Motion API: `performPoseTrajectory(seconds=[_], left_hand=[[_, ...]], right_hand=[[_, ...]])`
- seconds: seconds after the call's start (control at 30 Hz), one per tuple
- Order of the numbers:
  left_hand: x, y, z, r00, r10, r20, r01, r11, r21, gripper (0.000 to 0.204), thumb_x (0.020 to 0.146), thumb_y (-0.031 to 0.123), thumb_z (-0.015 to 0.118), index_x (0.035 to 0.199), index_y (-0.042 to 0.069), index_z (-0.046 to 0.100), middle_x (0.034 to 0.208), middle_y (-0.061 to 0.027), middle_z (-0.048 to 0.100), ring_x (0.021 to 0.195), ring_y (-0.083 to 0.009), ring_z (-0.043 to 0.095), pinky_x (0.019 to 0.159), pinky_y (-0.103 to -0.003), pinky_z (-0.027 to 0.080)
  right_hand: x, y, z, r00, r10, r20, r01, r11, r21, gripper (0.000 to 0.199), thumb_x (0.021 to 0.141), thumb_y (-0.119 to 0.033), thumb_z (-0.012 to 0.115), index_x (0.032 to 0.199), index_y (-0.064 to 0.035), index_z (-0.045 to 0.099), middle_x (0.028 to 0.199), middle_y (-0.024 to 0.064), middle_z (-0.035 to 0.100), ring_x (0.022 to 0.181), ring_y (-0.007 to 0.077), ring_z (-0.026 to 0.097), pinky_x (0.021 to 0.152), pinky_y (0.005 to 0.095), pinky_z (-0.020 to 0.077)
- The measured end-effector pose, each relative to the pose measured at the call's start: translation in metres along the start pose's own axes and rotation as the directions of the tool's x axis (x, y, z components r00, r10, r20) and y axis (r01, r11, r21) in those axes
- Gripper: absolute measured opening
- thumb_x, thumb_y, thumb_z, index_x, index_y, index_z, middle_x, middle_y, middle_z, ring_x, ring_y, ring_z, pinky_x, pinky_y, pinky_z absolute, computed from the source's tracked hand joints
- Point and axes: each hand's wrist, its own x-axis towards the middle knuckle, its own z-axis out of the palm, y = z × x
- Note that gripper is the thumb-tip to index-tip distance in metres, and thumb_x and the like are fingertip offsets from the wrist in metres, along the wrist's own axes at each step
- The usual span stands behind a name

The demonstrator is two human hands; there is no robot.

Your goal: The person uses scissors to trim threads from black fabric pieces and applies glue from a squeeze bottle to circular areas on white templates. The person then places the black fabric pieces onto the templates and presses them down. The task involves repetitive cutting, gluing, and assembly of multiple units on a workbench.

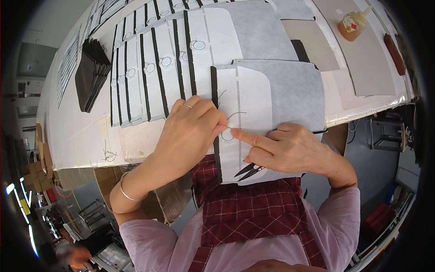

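A white panel (251,99) with a black strip along its left edge and grey backing lies at the table's near edge, partly overhanging it. Near that strip is a small round white disc (228,134). My left hand (192,129) is closed in a pinch at the disc's upper left edge; what its fingertips hold is too small to make out. Loose dark threads (235,114) stick out just above. My right hand (285,147) rests on the panel, index finger stretched to the disc. Its other fingers curl round thread snips (248,171), whose black blades point left.
Overlapping rows of similar panels (149,75) with round discs cover the far left. Beside them stands a stack of black pieces (94,75). At the far right are grey boards (362,63), a bottle of amber liquid (352,25) and a dark red tool handle (394,54).
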Motion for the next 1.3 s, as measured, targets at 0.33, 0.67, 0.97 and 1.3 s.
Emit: performPoseTrajectory(seconds=[0.33,0.67,0.97,1.3], left_hand=[[-0.005,-0.005,0.006,0.988,-0.147,-0.039,0.131,0.954,-0.270,0.007,0.089,0.003,0.065,0.092,0.002,0.059,0.088,-0.0104,0.054,0.085,-0.0278,0.052,0.075,-0.037,0.044],[-0.005,-0.001,0.009,0.963,-0.271,-0.007,0.244,0.878,-0.412,0.008,0.088,0.004,0.067,0.090,0.002,0.060,0.085,-0.0097,0.055,0.082,-0.0298,0.053,0.073,-0.039,0.043],[-0.008,-0.003,0.013,0.961,-0.277,-0.017,0.244,0.873,-0.422,0.009,0.088,0.004,0.067,0.091,0.001,0.060,0.086,-0.0104,0.055,0.080,-0.0284,0.053,0.069,-0.039,0.044],[-0.011,-0.008,0.010,0.947,-0.321,-0.007,0.275,0.821,-0.500,0.011,0.097,0.010,0.062,0.100,0.001,0.057,0.083,-0.0056,0.055,0.075,-0.0150,0.051,0.068,-0.028,0.043]], right_hand=[[-0.001,0.000,0.002,1.000,0.007,-0.026,-0.006,1.000,0.017,0.016,0.077,-0.017,0.069,0.071,-0.0113,0.055,0.118,0.0043,0.072,0.045,0.0036,0.050,0.042,0.0199,0.0413],[-0.001,0.000,0.002,1.000,0.004,-0.023,-0.003,0.999,0.040,0.017,0.076,-0.017,0.070,0.070,-0.0105,0.056,0.117,0.0047,0.072,0.046,0.0039,0.051,0.042,0.0204,0.0418],[0.001,0.001,-0.001,1.000,-0.009,0.004,0.009,1.000,0.020,0.019,0.075,-0.017,0.070,0.068,-0.0111,0.053,0.117,0.0045,0.072,0.046,0.0034,0.051,0.043,0.0200,0.0412],[0.001,0.001,-0.003,1.000,-0.005,0.015,0.004,0.999,0.036,0.020,0.075,-0.017,0.069,0.068,-0.0111,0.052,0.117,0.0054,0.072,0.045,0.0036,0.051,0.042,0.0203,0.0415]])
